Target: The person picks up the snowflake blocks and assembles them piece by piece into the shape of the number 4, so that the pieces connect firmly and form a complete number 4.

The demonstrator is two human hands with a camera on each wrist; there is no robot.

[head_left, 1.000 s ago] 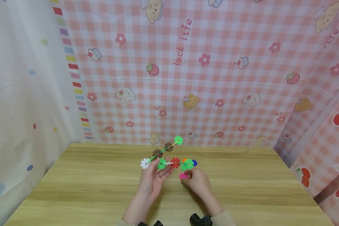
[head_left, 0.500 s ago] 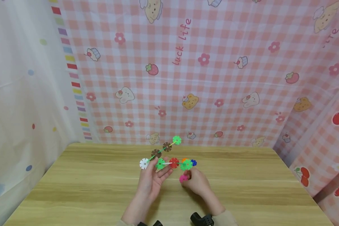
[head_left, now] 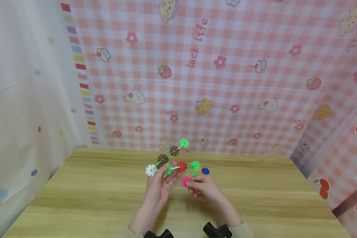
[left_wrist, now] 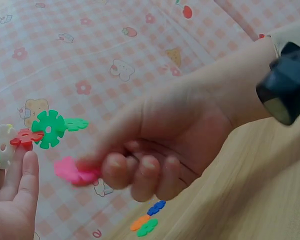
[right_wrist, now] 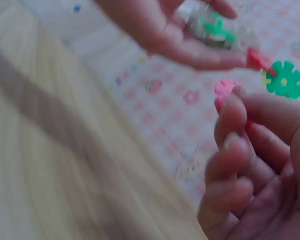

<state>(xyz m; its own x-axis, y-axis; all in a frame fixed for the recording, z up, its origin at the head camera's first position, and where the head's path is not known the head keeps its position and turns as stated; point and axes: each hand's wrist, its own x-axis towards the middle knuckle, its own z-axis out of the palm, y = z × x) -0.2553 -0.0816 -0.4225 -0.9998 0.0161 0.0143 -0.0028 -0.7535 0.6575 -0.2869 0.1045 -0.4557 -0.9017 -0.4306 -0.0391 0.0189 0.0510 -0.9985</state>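
Note:
My left hand (head_left: 157,190) grips a chain of notched plastic snowflake discs between thumb and fingers. One branch runs up and away from a white disc (head_left: 151,170) through brown discs (head_left: 162,159) to a bright green disc (head_left: 184,143). The other passes a red disc (head_left: 182,166) and ends at a green disc (head_left: 195,166), with further discs set edge-on between. Thumb and forefinger of my right hand (head_left: 206,190) pinch a pink snowflake disc (head_left: 185,181), just below the red disc and apart from the chain. The pink piece looks blurred in the left wrist view.
Loose on the wooden table (head_left: 255,198), beyond my right hand, lie a blue disc (head_left: 205,171), an orange disc (head_left: 199,171) and a green disc (left_wrist: 147,228). A pink checked cloth (head_left: 226,86) hangs behind the table, with a white cloth (head_left: 32,99) at the left.
My right hand has moved left and up with the pink disc, away from the loose discs. The chain's end has risen slightly, uncovering more of the loose discs. The head view has shifted slightly.

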